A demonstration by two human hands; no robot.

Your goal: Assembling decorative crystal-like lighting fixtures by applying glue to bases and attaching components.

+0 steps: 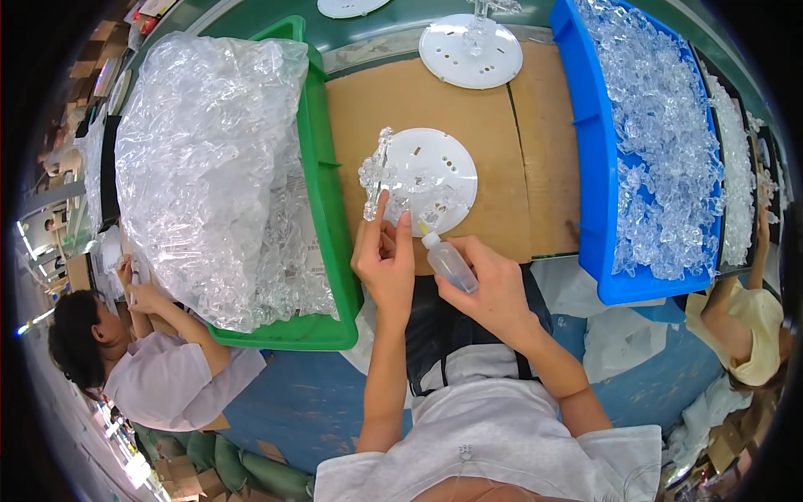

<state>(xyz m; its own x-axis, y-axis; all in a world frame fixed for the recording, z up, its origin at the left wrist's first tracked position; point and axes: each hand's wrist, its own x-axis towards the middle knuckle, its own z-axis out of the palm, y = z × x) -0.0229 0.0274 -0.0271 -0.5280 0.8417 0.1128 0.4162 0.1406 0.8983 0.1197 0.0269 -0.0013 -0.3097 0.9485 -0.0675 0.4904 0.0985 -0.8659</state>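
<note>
My left hand [385,263] pinches a clear plastic crystal-like piece [375,171] that stands up along the left rim of a white round disc [439,171] lying on the brown cardboard [435,100]. My right hand [489,289] grips a small clear squeeze bottle [447,261], tilted, its yellowish nozzle pointing at the near edge of the disc. Several clear pieces lie on the disc's surface.
A green bin [322,209] lined with a bag of clear parts stands at left, a blue bin [598,167] heaped with clear pieces at right. A second white disc [470,52] lies farther back. Other people sit at lower left and right.
</note>
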